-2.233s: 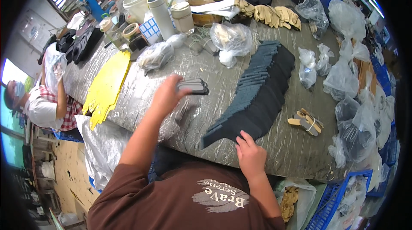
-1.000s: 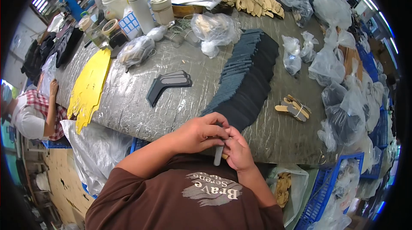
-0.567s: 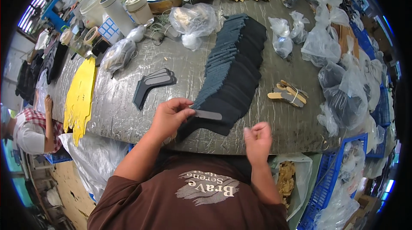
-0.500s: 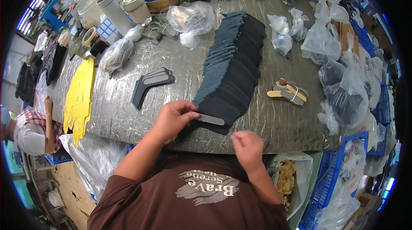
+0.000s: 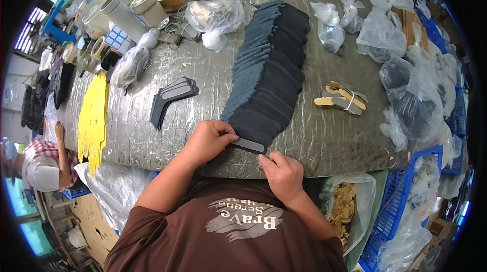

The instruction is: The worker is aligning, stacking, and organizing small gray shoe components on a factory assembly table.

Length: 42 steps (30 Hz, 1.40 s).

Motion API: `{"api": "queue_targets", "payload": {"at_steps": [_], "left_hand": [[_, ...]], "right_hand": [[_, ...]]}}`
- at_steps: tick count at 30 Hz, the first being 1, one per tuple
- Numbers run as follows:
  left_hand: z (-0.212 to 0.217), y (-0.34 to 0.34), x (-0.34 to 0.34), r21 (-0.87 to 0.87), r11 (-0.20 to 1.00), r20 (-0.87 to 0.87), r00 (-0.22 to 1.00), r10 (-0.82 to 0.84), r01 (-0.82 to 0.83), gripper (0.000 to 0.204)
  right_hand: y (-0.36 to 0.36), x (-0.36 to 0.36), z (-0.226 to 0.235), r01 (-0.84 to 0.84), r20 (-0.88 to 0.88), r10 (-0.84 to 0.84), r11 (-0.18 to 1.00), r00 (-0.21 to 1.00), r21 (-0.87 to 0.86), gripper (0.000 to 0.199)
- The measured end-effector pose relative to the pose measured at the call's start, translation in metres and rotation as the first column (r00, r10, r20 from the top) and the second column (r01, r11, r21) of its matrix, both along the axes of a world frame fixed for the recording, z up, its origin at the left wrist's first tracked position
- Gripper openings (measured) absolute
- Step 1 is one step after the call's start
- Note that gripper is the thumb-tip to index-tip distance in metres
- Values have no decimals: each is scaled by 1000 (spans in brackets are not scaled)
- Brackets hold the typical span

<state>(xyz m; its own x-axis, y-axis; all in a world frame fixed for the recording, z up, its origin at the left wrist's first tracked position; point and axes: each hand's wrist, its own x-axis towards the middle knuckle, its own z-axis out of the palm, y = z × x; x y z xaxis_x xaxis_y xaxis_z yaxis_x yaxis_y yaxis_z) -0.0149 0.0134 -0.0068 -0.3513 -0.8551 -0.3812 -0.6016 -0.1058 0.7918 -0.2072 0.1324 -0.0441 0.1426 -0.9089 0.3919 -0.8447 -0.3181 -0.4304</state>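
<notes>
My left hand (image 5: 210,141) pinches the left end of a slim grey strip (image 5: 250,145) with rounded ends. The strip lies along the near end of a long overlapping row of dark blue-black cut pieces (image 5: 276,69). At the strip's other end is my right hand (image 5: 284,173), its thumb and forefinger closed at the edge of the nearest dark piece; what they hold, if anything, is hidden. To the left lies a small stack of bent dark pieces (image 5: 161,109) topped with grey strips. A banded bundle of tan and grey strips (image 5: 341,98) rests on the right.
Yellow sheets (image 5: 92,120) hang over the table's left edge. Tubs (image 5: 149,9) and plastic bags (image 5: 215,13) stand at the back left. Bags (image 5: 383,39) crowd the right side, above a blue crate (image 5: 401,196). A person (image 5: 43,168) sits at the far left.
My right hand has moved left and in to the strip's right end. The strip now lies closer along the near edge of the dark row, still pinched by my left hand.
</notes>
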Motion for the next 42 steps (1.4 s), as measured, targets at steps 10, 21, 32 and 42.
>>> {"api": "queue_targets", "payload": {"at_steps": [10, 21, 32, 42], "left_hand": [[-4, 4, 0, -315, 936, 98, 986, -136, 161, 9], [-1, 11, -9, -480, 817, 394, 911, -123, 319, 7], [27, -63, 104, -565, 817, 309, 889, 338, -114, 25], [26, 29, 11, -635, 680, 92, 910, -404, 366, 84]], "right_hand": [[-2, 0, 2, -26, -21, 26, 999, 999, 30, 11], [-7, 0, 8, -40, 55, 37, 998, 998, 45, 11], [-48, 11, 9, 27, -4, -26, 990, 1000, 136, 30], [-45, 42, 42, -339, 723, 25, 894, 690, 293, 13]]}}
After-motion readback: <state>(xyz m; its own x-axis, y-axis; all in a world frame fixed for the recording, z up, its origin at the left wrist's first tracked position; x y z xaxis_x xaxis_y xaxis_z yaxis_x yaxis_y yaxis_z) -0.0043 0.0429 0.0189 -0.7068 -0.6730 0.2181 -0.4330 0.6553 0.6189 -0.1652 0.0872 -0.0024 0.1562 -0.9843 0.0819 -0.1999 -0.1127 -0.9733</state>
